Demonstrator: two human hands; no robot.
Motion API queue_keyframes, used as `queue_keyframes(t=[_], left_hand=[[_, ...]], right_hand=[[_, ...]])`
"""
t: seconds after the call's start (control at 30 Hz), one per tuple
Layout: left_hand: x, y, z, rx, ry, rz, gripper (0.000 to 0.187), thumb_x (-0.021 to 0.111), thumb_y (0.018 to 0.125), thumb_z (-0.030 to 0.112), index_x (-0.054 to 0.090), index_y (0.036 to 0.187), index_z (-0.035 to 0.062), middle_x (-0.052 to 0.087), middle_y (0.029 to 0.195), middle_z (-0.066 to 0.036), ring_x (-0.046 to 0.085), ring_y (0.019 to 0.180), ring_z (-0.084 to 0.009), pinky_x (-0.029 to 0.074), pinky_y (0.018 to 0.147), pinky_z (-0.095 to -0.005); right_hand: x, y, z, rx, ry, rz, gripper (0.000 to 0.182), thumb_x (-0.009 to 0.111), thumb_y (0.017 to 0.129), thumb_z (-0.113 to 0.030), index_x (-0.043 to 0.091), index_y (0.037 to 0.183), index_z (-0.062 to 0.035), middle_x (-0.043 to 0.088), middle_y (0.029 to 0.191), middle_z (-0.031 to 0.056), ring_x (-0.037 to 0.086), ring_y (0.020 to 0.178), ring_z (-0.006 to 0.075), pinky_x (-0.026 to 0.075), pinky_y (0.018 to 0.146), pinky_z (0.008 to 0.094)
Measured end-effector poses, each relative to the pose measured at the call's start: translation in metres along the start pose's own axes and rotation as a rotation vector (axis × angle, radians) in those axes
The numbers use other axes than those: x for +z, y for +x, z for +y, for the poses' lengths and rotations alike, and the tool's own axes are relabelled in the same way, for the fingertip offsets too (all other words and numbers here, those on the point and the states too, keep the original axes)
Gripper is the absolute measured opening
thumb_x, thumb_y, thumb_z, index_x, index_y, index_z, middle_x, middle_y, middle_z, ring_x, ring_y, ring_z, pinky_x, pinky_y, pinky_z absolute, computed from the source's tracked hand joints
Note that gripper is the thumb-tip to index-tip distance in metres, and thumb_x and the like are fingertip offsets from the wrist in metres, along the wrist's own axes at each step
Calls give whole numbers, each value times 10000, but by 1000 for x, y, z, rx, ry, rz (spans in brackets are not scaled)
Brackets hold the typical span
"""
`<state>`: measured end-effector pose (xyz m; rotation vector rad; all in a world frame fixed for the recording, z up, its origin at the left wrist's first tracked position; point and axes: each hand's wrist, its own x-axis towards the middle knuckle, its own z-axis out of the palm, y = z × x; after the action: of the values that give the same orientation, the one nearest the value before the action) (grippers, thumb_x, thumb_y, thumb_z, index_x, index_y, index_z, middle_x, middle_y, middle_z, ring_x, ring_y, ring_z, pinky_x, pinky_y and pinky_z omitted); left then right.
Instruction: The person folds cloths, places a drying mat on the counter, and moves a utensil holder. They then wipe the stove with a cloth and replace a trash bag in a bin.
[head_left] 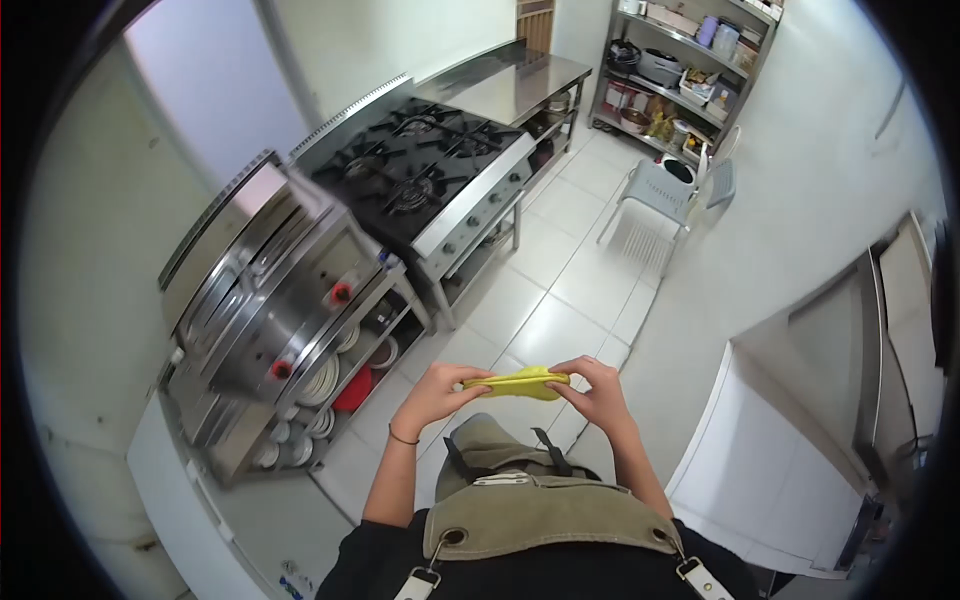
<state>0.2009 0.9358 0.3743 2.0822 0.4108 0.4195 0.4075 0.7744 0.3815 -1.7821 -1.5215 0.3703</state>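
Observation:
A folded yellow cloth (pixel 520 384) stretches level between my two hands, in front of the olive apron (pixel 550 513) I wear. My left hand (pixel 441 392) pinches its left end between thumb and fingers. At the other end, my right hand (pixel 597 393) grips the cloth the same way. Folded layers show along its near edge. Beneath the hands is the white tiled floor.
To the left stands a steel fryer or griddle unit (pixel 300 300) with red knobs, plates stacked below. Beyond it is a gas stove (pixel 420 160). A grey chair (pixel 657 192) and loaded shelves (pixel 680 85) are at the back. White-sided equipment (pixel 770 460) stands right.

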Motion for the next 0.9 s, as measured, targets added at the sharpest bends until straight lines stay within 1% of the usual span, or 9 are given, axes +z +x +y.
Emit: queue_keyframes(t=[0.07, 0.2, 0.27, 0.37, 0.47, 0.5, 0.77, 0.83, 0.9], left_hand=[[-14, 45, -12, -50, -90, -31, 209, 656, 761, 107, 660, 942, 2, 667, 779, -113, 622, 672, -136, 469, 630, -243], [-27, 136, -59, -71, -405, 21, 200, 630, 787, 88, 639, 944, -35, 658, 801, -87, 582, 719, -92, 462, 668, -237], [-44, 189, -86, -22, -337, -25, 197, 628, 796, 75, 635, 961, -31, 653, 795, -69, 576, 725, -85, 463, 675, -234], [-65, 277, -150, -129, -414, -22, 178, 620, 806, 52, 625, 960, -37, 642, 829, -55, 567, 760, -75, 454, 682, -210], [-78, 365, -174, -169, -577, -61, 203, 587, 824, 22, 585, 1019, -33, 630, 914, -66, 573, 822, -76, 460, 705, -197], [-80, 396, -177, -127, -653, -19, 232, 585, 832, 26, 563, 1058, -21, 622, 893, -51, 567, 787, -60, 457, 670, -183], [-84, 555, -240, -147, -826, 333, 252, 544, 875, 75, 516, 1123, 36, 591, 906, -30, 563, 774, -51, 459, 640, -176], [-86, 583, -259, -285, -1082, 315, 253, 468, 915, 109, 481, 1164, 68, 569, 1003, -44, 544, 970, -114, 450, 817, -248], [-89, 608, -269, -303, -1249, 327, 265, 438, 925, 111, 459, 1185, 71, 544, 1067, -56, 514, 1033, -138, 427, 864, -272]], right_hand=[[-6, 30, 24, 118, 386, 139, 275, 725, 708, -141, 617, 926, -11, 649, 878, 77, 617, 838, 191, 467, 794, 308], [1, 96, 86, 186, 386, -40, 386, 705, 747, -206, 570, 1045, -1, 632, 1013, 105, 605, 950, 215, 424, 881, 321], [13, 132, 122, 157, 365, -13, 316, 658, 797, -200, 560, 1013, 9, 628, 970, 95, 606, 900, 173, 440, 833, 290], [9, 208, 151, 438, 740, 186, 148, 564, 855, -135, 555, 887, 9, 592, 791, 68, 555, 739, 64, 445, 669, 228], [-18, 290, 168, 435, 330, 343, 135, 563, 851, -128, 565, 895, 0, 591, 730, 84, 554, 676, 83, 436, 619, 241], [-24, 319, 175, 249, 152, 485, 134, 560, 847, -121, 569, 913, -5, 576, 684, 102, 527, 593, 100, 411, 551, 252], [-60, 485, 263, 349, 140, 483, 215, 550, 853, -109, 496, 1053, -49, 479, 554, 82, 409, 450, 144, 332, 443, 287], [-59, 529, 289, 282, 155, 419, 242, 551, 853, -106, 467, 1077, -75, 445, 543, 75, 390, 449, 140, 312, 437, 295], [-59, 571, 317, 288, 201, 318, 180, 526, 851, -80, 497, 1028, -79, 455, 566, 71, 387, 459, 137, 313, 446, 281]])
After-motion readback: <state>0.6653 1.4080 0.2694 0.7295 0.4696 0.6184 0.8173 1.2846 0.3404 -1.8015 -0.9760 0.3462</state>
